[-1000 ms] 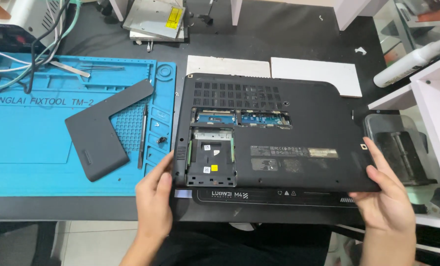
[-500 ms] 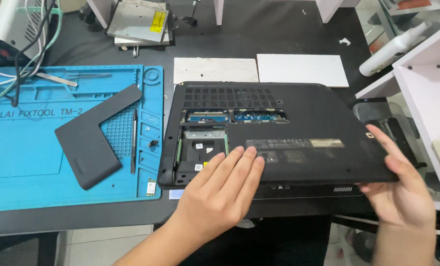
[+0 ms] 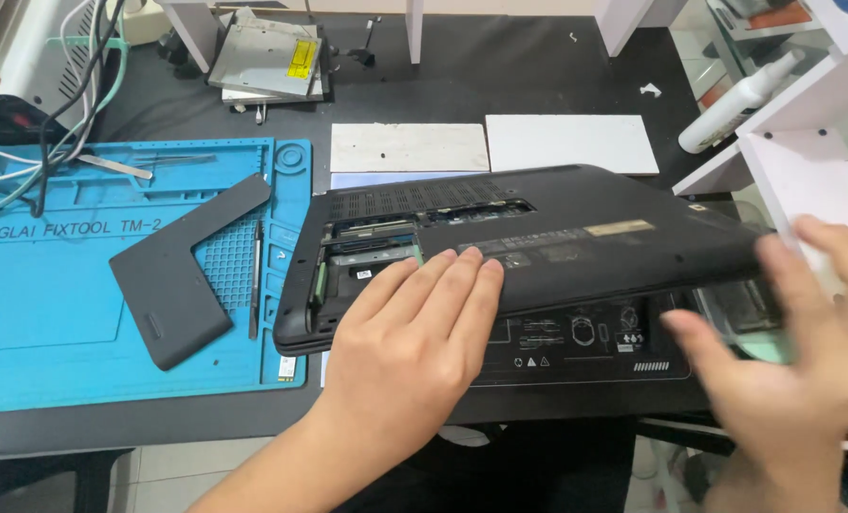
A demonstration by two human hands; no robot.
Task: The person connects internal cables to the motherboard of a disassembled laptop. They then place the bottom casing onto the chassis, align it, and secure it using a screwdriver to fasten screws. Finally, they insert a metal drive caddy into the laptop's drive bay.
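Left hand (image 3: 414, 332): flat on laptop (image 3: 576, 223), fingers spread.
Right hand (image 3: 804, 361): blurred, grip unclear.
Left of grip: cover (image 3: 182, 275), mat (image 3: 44, 323).

Black worktop (image 3: 528, 85) carries everything. Blue silicone repair mat (image 3: 54, 313) at left; on it dark grey L-shaped plastic cover panel (image 3: 182, 275) and thin dark metal tool (image 3: 256, 280) just beside. Black upturned laptop (image 3: 538, 237) at centre, near edge lifted off surface. Two flat white rectangular tiles (image 3: 495, 145) side by side behind laptop. Silver metal optical drive (image 3: 267, 59) at far edge. White spray bottle (image 3: 742, 100) at right.
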